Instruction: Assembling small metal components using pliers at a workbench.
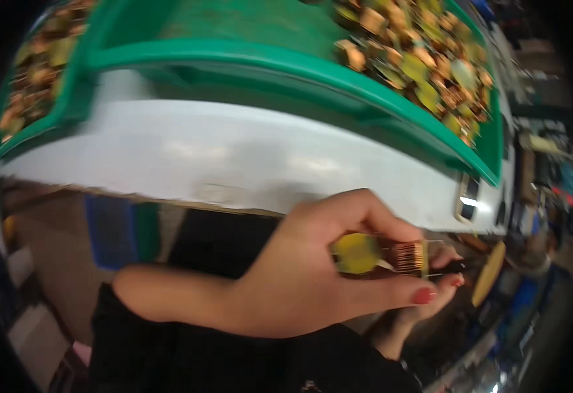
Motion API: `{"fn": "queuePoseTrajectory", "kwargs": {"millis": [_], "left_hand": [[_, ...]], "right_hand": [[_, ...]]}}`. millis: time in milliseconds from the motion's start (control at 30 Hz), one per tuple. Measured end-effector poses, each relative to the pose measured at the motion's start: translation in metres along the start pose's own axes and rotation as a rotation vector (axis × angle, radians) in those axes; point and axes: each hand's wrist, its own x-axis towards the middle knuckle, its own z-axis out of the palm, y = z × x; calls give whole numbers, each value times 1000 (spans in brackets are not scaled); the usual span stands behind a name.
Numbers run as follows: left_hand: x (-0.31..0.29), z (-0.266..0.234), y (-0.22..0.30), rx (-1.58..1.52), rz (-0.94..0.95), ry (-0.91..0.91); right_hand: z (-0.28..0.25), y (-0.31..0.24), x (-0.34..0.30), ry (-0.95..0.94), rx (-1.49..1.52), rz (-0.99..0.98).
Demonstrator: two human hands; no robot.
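Note:
My left hand (pixel 299 265) reaches across from the left, closed over a copper coil (pixel 409 257) pinched between thumb and forefinger. A yellow taped piece (pixel 357 253) shows inside the curl of that hand, beside the windings; whether it is joined to the coil I cannot tell. Just beyond, my right hand (pixel 422 310) is partly hidden behind the left thumb. Its fingers close at the coil's right end around a small dark object (pixel 453 266), with a thin metal part pointing toward the coil. Its exact kind is too blurred to name.
A green bin (pixel 247 56) with copper coils and yellow pieces (pixel 424 65) stands on a white table (pixel 194 141). A second green bin (pixel 54 121) at left holds similar parts. A phone-like object (pixel 468 198) lies at the table's right. Below the edge is a blue crate (pixel 111 230).

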Motion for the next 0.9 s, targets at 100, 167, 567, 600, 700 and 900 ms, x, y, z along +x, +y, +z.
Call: {"fn": "queuePoseTrajectory", "kwargs": {"millis": [100,167,567,600,700,900], "left_hand": [[-31,-1,88,-133,-43,107],[-47,2,145,-352,-63,163],[-76,-90,340,396,520,466],[-73,-101,346,453,543,545],[-66,-127,364,651,549,715],[-41,-176,366,1737,421,928]], "right_hand": [[8,-46,-15,-79,-63,-40],[32,-76,-24,-122,-127,-79],[51,-123,-18,-141,-197,-156],[47,-120,-17,-146,-214,-159],[35,-116,-14,-152,-243,-160],[18,-106,4,-193,-369,-216]]}}
